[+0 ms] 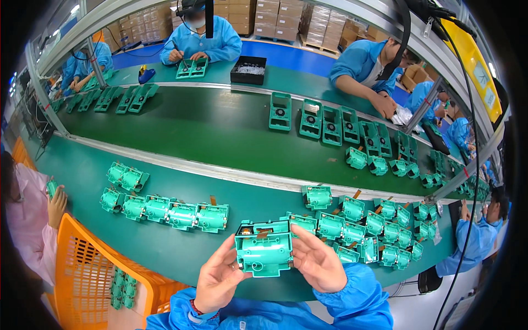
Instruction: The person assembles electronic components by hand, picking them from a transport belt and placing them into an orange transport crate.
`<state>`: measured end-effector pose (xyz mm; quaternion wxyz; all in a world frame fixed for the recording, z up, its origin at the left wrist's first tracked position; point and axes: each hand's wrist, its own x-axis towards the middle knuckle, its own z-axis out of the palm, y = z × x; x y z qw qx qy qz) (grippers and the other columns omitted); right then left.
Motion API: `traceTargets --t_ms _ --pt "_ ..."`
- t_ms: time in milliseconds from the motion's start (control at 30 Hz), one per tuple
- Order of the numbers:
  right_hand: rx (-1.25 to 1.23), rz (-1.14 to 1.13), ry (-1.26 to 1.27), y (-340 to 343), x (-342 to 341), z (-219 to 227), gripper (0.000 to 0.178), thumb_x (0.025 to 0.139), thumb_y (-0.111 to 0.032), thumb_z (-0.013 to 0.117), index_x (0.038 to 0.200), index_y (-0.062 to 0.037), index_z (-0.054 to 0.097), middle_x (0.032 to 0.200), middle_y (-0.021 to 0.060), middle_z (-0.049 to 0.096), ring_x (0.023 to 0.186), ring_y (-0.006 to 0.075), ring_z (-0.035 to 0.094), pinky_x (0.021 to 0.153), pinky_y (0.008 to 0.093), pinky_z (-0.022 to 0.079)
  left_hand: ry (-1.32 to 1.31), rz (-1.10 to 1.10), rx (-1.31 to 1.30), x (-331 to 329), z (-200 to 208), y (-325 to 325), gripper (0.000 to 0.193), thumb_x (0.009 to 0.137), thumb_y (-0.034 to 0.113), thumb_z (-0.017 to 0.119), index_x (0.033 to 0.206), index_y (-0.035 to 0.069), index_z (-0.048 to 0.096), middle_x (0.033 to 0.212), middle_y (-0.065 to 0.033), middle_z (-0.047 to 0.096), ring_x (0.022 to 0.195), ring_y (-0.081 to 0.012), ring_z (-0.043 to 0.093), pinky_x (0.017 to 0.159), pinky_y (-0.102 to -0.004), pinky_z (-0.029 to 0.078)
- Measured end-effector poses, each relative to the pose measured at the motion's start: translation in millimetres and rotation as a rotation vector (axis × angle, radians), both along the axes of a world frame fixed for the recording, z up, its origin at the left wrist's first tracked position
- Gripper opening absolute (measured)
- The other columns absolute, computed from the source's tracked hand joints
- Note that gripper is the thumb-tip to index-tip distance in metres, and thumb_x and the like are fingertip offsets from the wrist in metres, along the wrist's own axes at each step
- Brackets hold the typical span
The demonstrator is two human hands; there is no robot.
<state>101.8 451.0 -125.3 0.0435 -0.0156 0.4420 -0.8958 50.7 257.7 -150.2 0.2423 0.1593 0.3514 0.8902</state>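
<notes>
Brown cardboard boxes (286, 19) — stacked along the far wall; yellow sign (477, 66) — hanging upper right.

This is a factory assembly line. A long green conveyor belt (209, 124) runs across the view, with a green workbench strip on each side of it. On the belt lie rows of identical teal plastic housings (322, 122); many more of the same moulded parts (168, 212) sit in batches on the near bench. Across the belt, workers in blue smocks (203, 41) sit facing it, a black parts tray (248, 70) beside one of them. Behind them, beyond the belt, stacked cardboard cartons (286, 19) stand on pallets. On the near side, left of the bench, an orange plastic crate (88, 269) holds further teal parts.
</notes>
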Motion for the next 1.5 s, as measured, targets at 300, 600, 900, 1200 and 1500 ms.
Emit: traceTargets --t_ms 300,600,900,1200,1500 --pt "-0.024 -0.017 -0.06 -10 3 -7 0.056 0.083 0.002 0.049 0.133 0.0017 0.024 0.123 0.0186 0.042 0.109 0.0222 0.046 0.089 0.0322 0.038 0.121 0.047 -0.04 11 1 -14 0.061 0.079 -0.008 0.051 0.132 -0.001 0.024 0.133 -0.0196 0.03 0.117 -0.0319 0.038 0.09 -0.0427 0.042" --pt "0.112 -0.097 0.07 -20 7 0 0.052 0.085 0.004 0.043 0.132 0.0051 0.021 0.129 0.0216 0.036 0.118 0.0255 0.038 0.096 0.0343 0.031 0.251 0.096 -0.144 19 -2 -13 0.06 0.075 -0.007 0.058 0.129 0.002 0.035 0.131 -0.0228 0.026 0.118 -0.0354 0.036 0.091 -0.0423 0.039" --pt "0.182 -0.108 0.13 -21 7 -1 0.052 0.086 0.003 0.041 0.132 0.006 0.019 0.134 0.0198 0.03 0.123 0.0254 0.031 0.101 0.0355 0.025 0.506 0.212 -0.265 23 3 -12 0.054 0.078 -0.008 0.049 0.129 -0.009 0.028 0.132 -0.0219 0.03 0.123 -0.0305 0.03 0.099 -0.0405 0.024" --pt "0.012 0.006 0.079 -8 6 8 0.059 0.079 0.013 0.042 0.133 0.0047 0.019 0.135 0.0171 0.029 0.124 0.0261 0.031 0.1 0.0351 0.029 0.505 0.207 -0.21 25 7 -6 0.054 0.08 -0.007 0.047 0.129 -0.01 0.025 0.133 -0.0224 0.03 0.123 -0.0305 0.03 0.099 -0.0399 0.024" --pt "0.081 -0.098 0.048 -30 8 13 0.056 0.077 0.011 0.04 0.13 0.0074 0.023 0.132 0.0186 0.033 0.123 0.0256 0.033 0.1 0.0361 0.028 0.521 0.676 -0.12 21 50 31 0.044 0.072 -0.011 0.054 0.114 -0.002 0.046 0.119 -0.0195 0.044 0.109 -0.0269 0.045 0.092 -0.0353 0.034"
